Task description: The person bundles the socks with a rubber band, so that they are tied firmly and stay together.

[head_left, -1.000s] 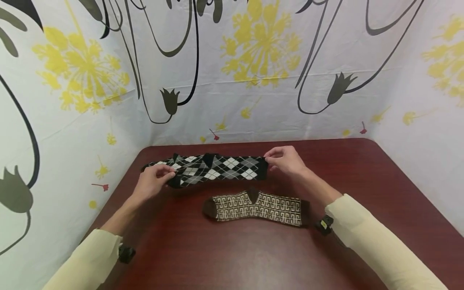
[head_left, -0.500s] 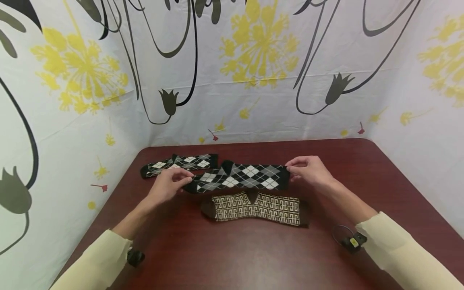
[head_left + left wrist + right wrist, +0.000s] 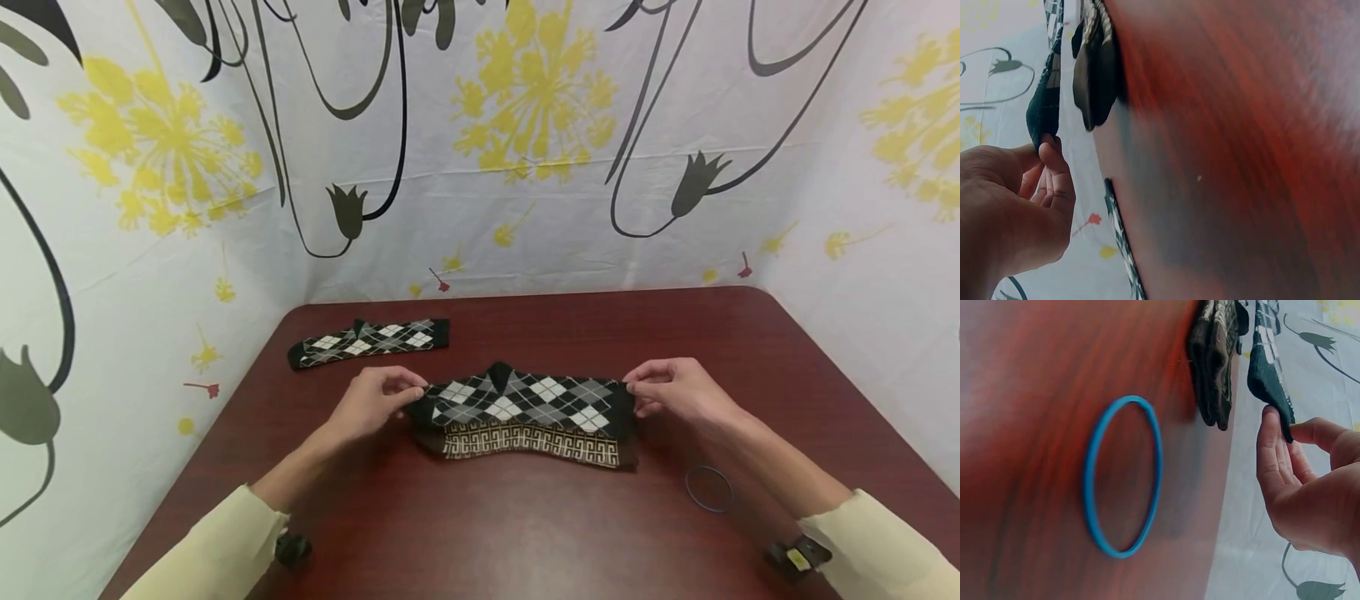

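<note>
Stretched level between my hands is a black, grey and white argyle sock (image 3: pixel 536 396). My left hand (image 3: pixel 378 404) pinches its toe end, thumb against fingers; my right hand (image 3: pixel 684 392) pinches the dark cuff at the other end. Beneath it on the table lies a brown and cream key-patterned sock (image 3: pixel 517 442), its upper part hidden in the head view. In the right wrist view, the brown sock (image 3: pixel 1210 369) shows stacked layers with a gap to the held one. A second argyle sock (image 3: pixel 375 340) lies flat at the back left.
A thin blue elastic band (image 3: pixel 1089 481) lies on the dark red table (image 3: pixel 510 533), near my right forearm. White cloth with printed flowers (image 3: pixel 525 250) hangs behind the table and along its sides.
Both hands have lifted the argyle sock off the other one at the back left and brought it right and nearer, over the brown sock. The blue band has come into view beside my right arm.
</note>
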